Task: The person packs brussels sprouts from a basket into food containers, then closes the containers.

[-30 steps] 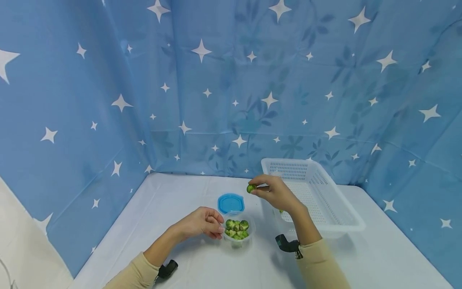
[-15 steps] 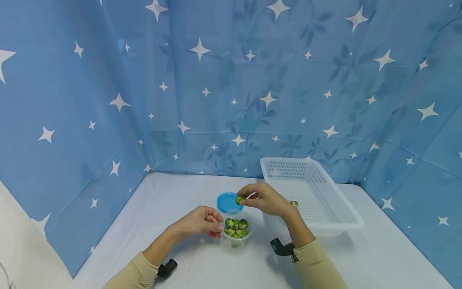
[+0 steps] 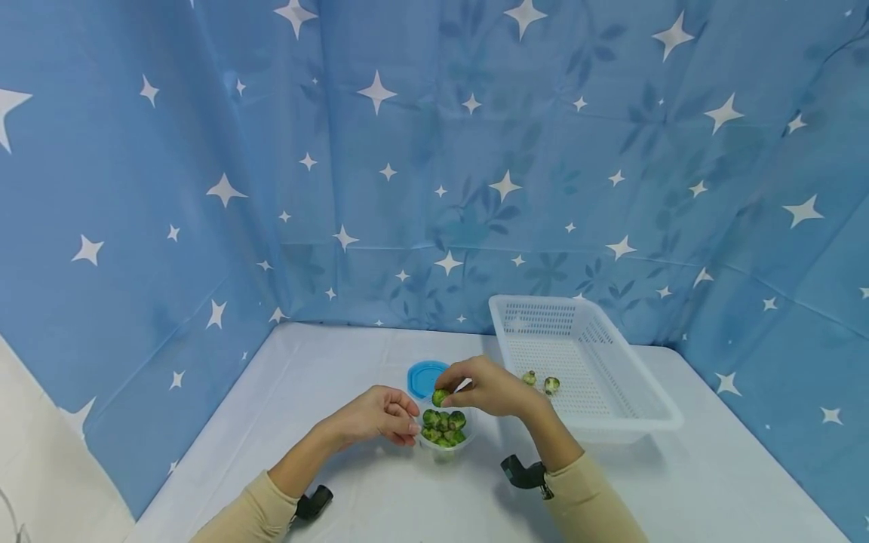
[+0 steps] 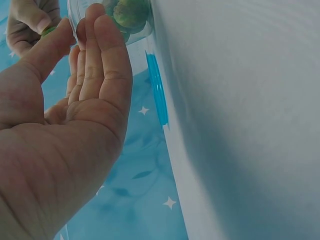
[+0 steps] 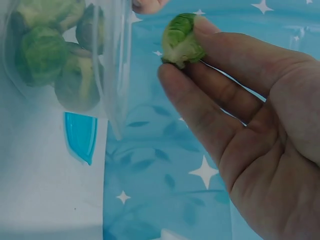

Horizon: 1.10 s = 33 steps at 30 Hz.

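My right hand (image 3: 487, 385) pinches a Brussels sprout (image 3: 440, 397) between thumb and fingertips, just above the far side of a small clear plastic container (image 3: 440, 456). In the right wrist view that sprout (image 5: 181, 42) shows its pale cut stem, apart from the container's rim. Several sprouts (image 3: 443, 428) fill the container. At the container's left, my left hand (image 3: 379, 418) has its fingers nearly straight against the side wall, with the thumb by the rim; the left wrist view shows those fingers (image 4: 112, 65) overlapping the wall.
A blue lid (image 3: 421, 379) lies on the white-covered table (image 3: 326, 377) behind the container. To the right stands a large white perforated basket (image 3: 611, 424), with two sprouts (image 3: 551, 385) visible inside it. A blue star-patterned curtain (image 3: 434, 151) hangs behind the table.
My right hand has carried the sprout left and down from beside the basket to over the container. Two sprouts in the basket have come into view. The left hand stays put.
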Each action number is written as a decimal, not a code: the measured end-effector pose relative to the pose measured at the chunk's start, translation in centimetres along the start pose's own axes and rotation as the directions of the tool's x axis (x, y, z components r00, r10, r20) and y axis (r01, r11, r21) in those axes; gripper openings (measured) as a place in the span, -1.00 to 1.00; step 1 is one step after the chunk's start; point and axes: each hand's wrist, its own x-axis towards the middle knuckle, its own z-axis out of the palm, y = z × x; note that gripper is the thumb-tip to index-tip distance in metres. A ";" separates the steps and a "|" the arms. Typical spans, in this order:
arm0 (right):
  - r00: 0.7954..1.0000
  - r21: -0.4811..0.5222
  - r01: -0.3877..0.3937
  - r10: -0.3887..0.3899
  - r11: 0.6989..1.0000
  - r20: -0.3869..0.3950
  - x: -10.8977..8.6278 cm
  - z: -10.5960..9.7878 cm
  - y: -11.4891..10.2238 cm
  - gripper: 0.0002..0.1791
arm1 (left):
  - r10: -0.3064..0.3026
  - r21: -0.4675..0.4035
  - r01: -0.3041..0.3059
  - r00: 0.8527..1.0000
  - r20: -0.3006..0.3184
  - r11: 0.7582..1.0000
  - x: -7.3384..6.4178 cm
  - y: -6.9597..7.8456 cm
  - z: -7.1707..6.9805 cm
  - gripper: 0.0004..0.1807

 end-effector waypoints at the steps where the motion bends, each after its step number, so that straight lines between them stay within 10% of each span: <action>1: 1.000 -0.006 -0.001 0.001 1.000 0.011 0.1 0.1 0.0 -0.75 | 0.001 0.000 -0.001 1.000 0.001 1.000 0.0 0.0 0.0 -0.60; 33: 0.987 -0.097 -0.055 0.069 0.994 0.145 1.2 2.8 -0.9 -0.82 | 0.006 0.020 -0.006 1.000 -0.006 1.000 -0.4 0.3 0.0 -0.69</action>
